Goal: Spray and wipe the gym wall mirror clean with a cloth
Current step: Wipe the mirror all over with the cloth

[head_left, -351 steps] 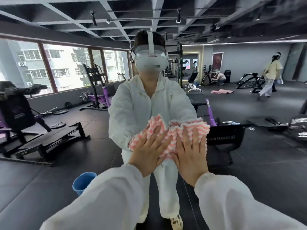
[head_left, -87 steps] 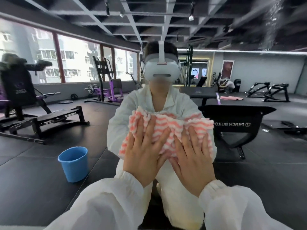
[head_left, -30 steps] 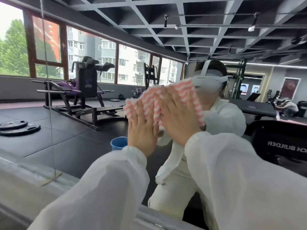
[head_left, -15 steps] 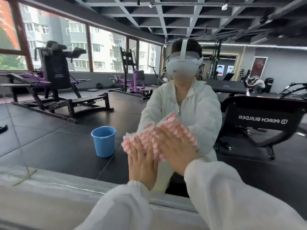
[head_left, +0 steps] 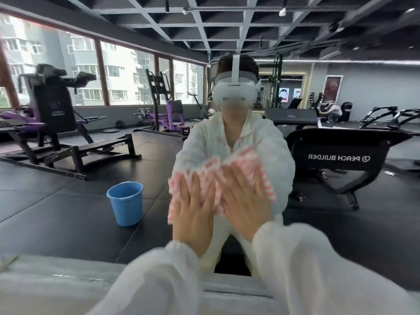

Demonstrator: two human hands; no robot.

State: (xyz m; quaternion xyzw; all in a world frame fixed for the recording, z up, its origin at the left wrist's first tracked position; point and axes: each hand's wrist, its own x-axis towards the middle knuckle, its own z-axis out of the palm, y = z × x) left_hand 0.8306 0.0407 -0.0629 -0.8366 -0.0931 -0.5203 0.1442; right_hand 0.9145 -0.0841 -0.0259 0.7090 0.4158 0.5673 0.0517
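Note:
The wall mirror (head_left: pixel 68 212) fills the view and reflects the gym and a person in white with a headset. A pink-and-white striped cloth (head_left: pixel 238 169) lies flat against the lower part of the glass. My left hand (head_left: pixel 193 212) and my right hand (head_left: pixel 245 208) press it side by side with straight, spread fingers. Both hands and the cloth are blurred. No spray bottle is in view.
The mirror's grey bottom ledge (head_left: pixel 56 285) runs across the foot of the view. In the reflection a blue bucket (head_left: pixel 126 203) stands on the black floor at my left, with a black bench (head_left: pixel 336 160) at the right and weight machines (head_left: pixel 54 123) by the windows.
Both hands have slid the cloth from high on the left of the glass down and to the right, low in front of me. The view has turned to face the mirror squarely.

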